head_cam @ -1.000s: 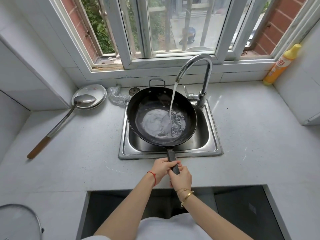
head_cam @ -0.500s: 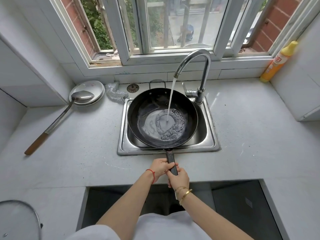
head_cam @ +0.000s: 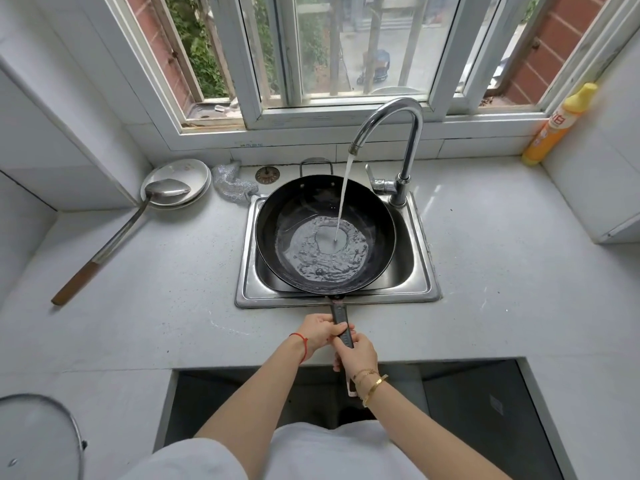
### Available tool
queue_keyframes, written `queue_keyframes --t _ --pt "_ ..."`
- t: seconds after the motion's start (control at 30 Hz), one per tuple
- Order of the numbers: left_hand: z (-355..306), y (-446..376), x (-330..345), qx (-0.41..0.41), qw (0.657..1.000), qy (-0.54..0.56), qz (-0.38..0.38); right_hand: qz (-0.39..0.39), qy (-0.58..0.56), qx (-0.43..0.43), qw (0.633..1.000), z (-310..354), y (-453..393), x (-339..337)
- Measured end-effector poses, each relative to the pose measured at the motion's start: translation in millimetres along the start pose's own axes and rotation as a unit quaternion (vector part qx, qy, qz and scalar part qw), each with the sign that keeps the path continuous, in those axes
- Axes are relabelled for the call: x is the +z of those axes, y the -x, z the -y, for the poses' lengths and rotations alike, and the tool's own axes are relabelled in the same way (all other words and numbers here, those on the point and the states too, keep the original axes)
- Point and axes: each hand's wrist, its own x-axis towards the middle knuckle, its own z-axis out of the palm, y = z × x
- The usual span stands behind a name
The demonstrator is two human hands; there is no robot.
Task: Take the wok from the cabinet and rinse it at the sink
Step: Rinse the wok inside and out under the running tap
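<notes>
Both hands are closed around the wok's handle (head_cam: pixel 341 320): the left hand (head_cam: pixel 320 332) nearer the pan, the right hand (head_cam: pixel 356 353) behind. The wok (head_cam: pixel 294 216) sits in the sink (head_cam: pixel 420 271) under the tap's stream (head_cam: pixel 343 199). Pooled water is best swirled gently, the rim kept level.

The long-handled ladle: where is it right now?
In the head view, the ladle lies on the counter left of the sink, its bowl resting on the plates in the back-left corner.

Black wok (head_cam: pixel 298 216), yellow bottle (head_cam: pixel 557 128)
</notes>
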Motion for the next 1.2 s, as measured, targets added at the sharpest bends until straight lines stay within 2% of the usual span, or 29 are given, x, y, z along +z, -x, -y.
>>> queue_keyframes --t 0.17,0.4,0.6,0.7,0.77,0.83,0.9,0.93,1.0,1.07,1.13,1.2 --pt "1.9 -3.5 -0.5 -0.007 1.000 0.014 -0.001 0.011 0.077 -0.037 0.996 -0.6 -4.5 -10.3" --pt "3.7 -8.5 -2.7 -0.007 1.000 -0.008 0.002 0.066 0.152 -0.066 0.984 5.1 -13.0 -22.4" --pt "2.7 -12.5 -8.6 -0.016 0.999 -0.024 0.022 0.139 0.184 -0.042 0.972 17.4 -19.6 -35.1" --pt "-1.0 -14.1 -11.8 -0.027 0.998 -0.041 0.042 0.218 0.261 -0.021 0.940 38.5 -30.3 -53.6" --pt "-3.6 -15.0 -14.3 -0.031 0.997 -0.047 0.053 0.231 0.318 -0.048 0.918 60.2 -42.0 -67.4" --pt "-4.6 -18.5 -17.1 -0.035 0.996 -0.044 0.070 0.220 0.242 -0.063 0.943 88.6 -52.6 -78.8" --pt "-5.0 -21.5 -19.0 -0.042 0.995 -0.045 0.081 0.192 0.044 -0.058 0.979 116.9 -66.7 -88.4" --pt "-5.0 -23.1 -19.9 -0.045 0.994 -0.050 0.087 0.172 -0.059 -0.060 0.982 130.1 -76.7 -93.5" --pt "-5.7 -25.9 -21.7 -0.052 0.992 -0.063 0.098 0.169 -0.235 -0.059 0.955 154.4 -101.5 -102.0" --pt "-7.3 -28.7 -24.0 -0.056 0.989 -0.086 0.108 0.196 -0.385 -0.031 0.901 177.5 -126.8 -106.0" --pt "-9.5 -32.4 -27.2 -0.059 0.984 -0.116 0.118 0.201 -0.475 0.006 0.857 201.7 -146.0 -106.4" --pt "-11.7 -36.1 -29.6 -0.065 0.980 -0.137 0.129 0.197 -0.525 0.035 0.827 222.2 -159.7 -103.9"
